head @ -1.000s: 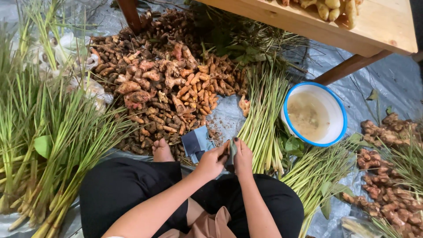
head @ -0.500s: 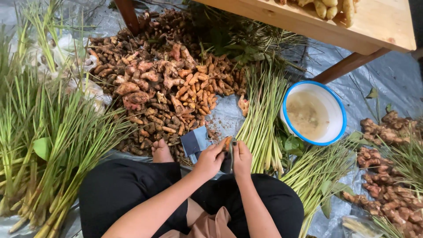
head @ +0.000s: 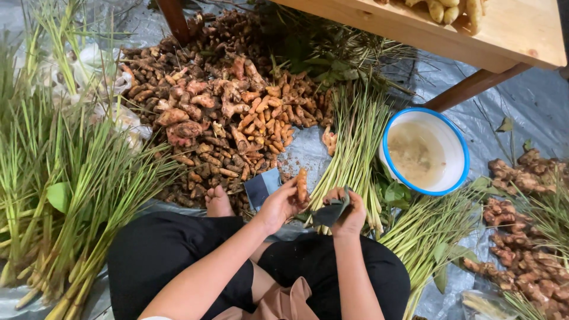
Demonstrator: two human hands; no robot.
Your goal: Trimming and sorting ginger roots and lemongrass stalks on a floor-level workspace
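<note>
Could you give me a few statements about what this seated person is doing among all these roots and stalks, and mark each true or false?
1. The left hand holds an orange finger-shaped root. True.
2. The right hand is empty. False: it grips a dark flat piece; what it is cannot be told.
3. The white enamel bowl with a blue rim holds cloudy liquid. True.
4. The bowl stands on the wooden table. False: it sits on the grey ground sheet, beside the table leg.
5. The big pile of brown and orange roots lies behind the person. False: it lies in front.
</note>
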